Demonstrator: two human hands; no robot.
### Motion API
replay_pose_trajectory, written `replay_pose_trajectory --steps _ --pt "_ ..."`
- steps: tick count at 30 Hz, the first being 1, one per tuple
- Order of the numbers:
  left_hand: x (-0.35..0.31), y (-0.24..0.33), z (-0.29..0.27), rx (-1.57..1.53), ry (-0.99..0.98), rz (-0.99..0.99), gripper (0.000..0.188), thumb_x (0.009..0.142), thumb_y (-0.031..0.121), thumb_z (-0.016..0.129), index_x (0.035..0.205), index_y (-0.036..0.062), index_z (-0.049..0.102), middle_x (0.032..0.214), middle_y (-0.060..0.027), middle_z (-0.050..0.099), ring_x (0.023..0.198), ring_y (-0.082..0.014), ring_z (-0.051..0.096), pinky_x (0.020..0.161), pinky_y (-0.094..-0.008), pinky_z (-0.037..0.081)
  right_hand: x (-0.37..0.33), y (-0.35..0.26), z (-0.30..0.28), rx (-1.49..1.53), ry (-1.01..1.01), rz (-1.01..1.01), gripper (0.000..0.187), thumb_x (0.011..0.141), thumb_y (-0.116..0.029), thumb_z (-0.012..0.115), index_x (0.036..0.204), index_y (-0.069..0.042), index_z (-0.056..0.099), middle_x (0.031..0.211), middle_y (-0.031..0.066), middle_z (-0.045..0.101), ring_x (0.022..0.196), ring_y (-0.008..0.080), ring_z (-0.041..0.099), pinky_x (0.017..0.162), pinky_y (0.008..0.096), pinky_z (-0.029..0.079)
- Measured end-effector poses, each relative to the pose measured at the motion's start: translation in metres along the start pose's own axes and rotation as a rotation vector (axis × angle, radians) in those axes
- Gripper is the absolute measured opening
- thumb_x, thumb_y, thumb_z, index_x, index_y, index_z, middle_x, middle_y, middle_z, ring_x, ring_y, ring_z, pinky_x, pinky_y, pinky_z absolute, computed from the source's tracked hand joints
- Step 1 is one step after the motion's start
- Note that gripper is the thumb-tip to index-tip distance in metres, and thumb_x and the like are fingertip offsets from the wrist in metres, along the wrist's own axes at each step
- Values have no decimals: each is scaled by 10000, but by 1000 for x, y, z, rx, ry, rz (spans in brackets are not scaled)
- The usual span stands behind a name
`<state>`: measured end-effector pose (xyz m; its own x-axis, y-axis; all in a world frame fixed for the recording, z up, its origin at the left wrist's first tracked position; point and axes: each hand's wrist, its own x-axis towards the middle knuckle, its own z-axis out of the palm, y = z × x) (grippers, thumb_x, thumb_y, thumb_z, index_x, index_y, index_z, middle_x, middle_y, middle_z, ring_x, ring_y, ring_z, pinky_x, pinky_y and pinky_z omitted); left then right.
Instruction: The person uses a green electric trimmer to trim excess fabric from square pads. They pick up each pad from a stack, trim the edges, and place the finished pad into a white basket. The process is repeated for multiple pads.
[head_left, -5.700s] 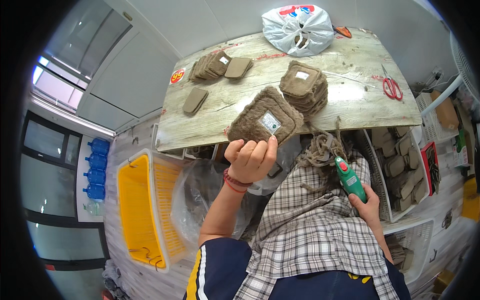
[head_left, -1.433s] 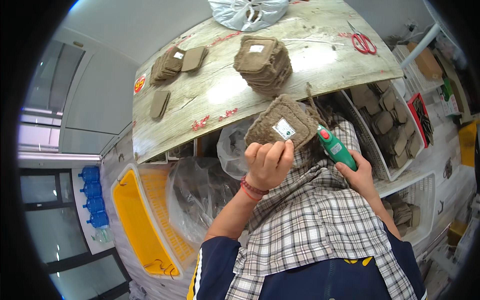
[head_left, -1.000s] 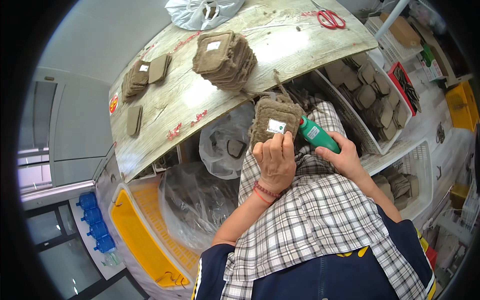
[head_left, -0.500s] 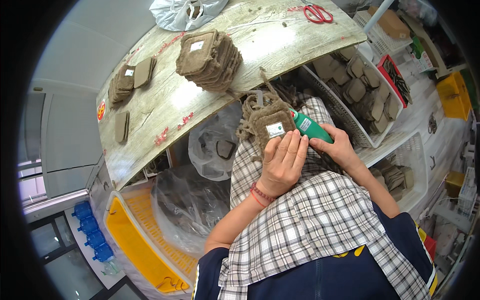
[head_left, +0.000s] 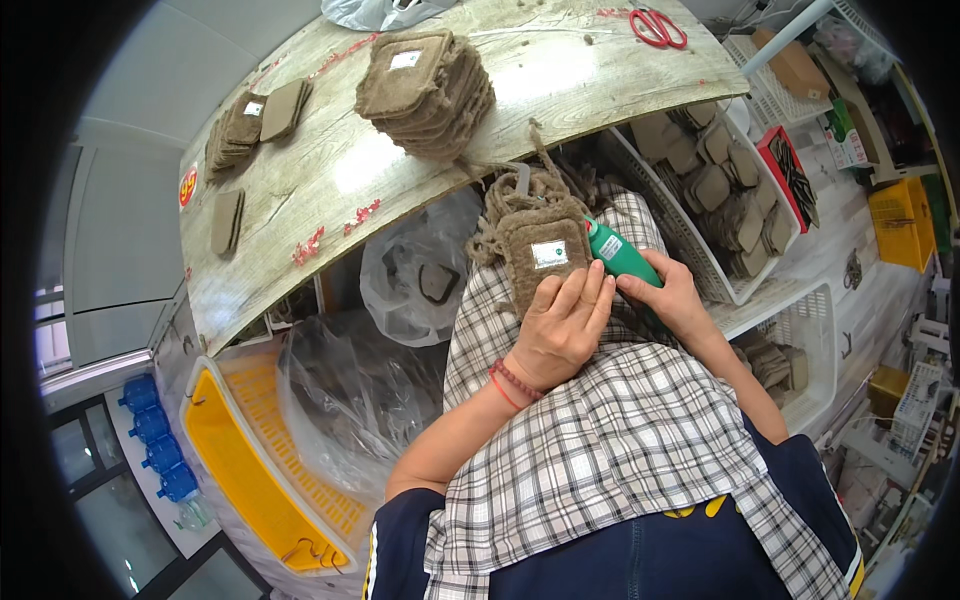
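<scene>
Tbl (head_left: 345, 180) ahead, L hand (head_left: 560, 325) on pad (head_left: 548, 255), R hand (head_left: 670, 292) curled round tool (head_left: 622, 258).

Looks fuzzy and matt, like plush cloth, on brown pad (head_left: 540, 225); flat and smooth on white label (head_left: 549, 254). Shows smooth, hard-looking plastic on green tool (head_left: 622, 258). Looks shaggy and fibrous along edges of pad stack (head_left: 425, 95). Shows matt, softly creased woven cloth on checked apron (head_left: 610, 430). Looks wood-grained, with glossy glare, on counter (head_left: 320, 150). Glints as clear, crinkled film on plastic bag (head_left: 345, 400). Shows moulded plastic on yellow basket (head_left: 255, 475); translucent, shiny plastic on blue jugs (head_left: 160, 440).
</scene>
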<state>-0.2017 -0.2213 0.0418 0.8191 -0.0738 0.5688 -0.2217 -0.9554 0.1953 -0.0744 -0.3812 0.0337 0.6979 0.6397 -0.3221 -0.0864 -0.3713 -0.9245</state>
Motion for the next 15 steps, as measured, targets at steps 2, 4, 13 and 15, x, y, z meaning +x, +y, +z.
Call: replay_pose_trajectory --steps 2,4,13,15 --pt "-1 -2 1 -8 1 10 322 766 45 610 1079 -14 658 1171 -153 634 1009 -228 595 825 -346 423 0 2 0 -6 -2 8 371 823 -270 744 1047 5 634 820 17 616 744 68 541 662 227 453" --pt "-3 -3 1 -15 -4 19 324 763 47 611 1078 -14 658 1174 -155 633 1006 -229 592 822 -342 427 -2 1 0 1 -6 18 376 824 -273 744 1051 6 633 821 18 618 744 67 544 662 226 455" --pt "-3 -4 5 -91 32 14 389 796 0 580 1179 -65 588 1265 -225 553 1005 -258 580 815 -341 457 -5 4 -2 15 -8 36 393 820 -293 748 1054 2 633 809 19 625 739 71 555 666 228 460" --pt "-3 -2 2 -57 64 -93 431 790 -24 559 1218 -78 552 1280 -233 528 981 -265 578 818 -352 454 -5 4 -2 -14 8 17 394 817 -293 749 1054 0 633 804 18 624 735 69 553 663 227 457"
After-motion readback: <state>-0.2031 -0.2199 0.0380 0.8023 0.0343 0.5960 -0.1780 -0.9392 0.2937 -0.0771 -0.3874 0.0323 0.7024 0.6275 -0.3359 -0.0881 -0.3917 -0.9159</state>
